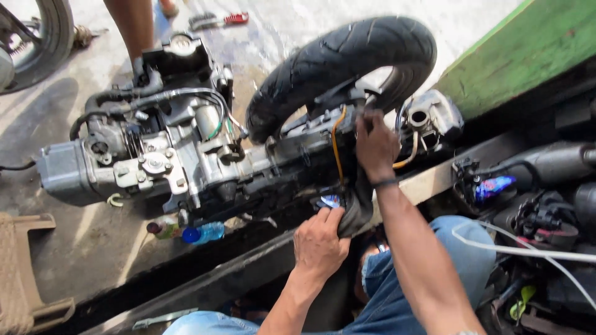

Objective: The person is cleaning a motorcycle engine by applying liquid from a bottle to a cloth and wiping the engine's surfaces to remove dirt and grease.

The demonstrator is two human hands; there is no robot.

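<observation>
Seen from above, the right hand (374, 146) grips the rear of a scooter engine unit (186, 155) lying on the wet concrete floor (93, 248), just beside its black tyre (338, 59), while the left hand (320, 243) pinches a black rubber piece (355, 208) beneath it.

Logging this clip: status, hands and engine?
Left hand grips black rubber flap under engine. Right hand on frame beside tyre. Orange cable crosses close by.
</observation>
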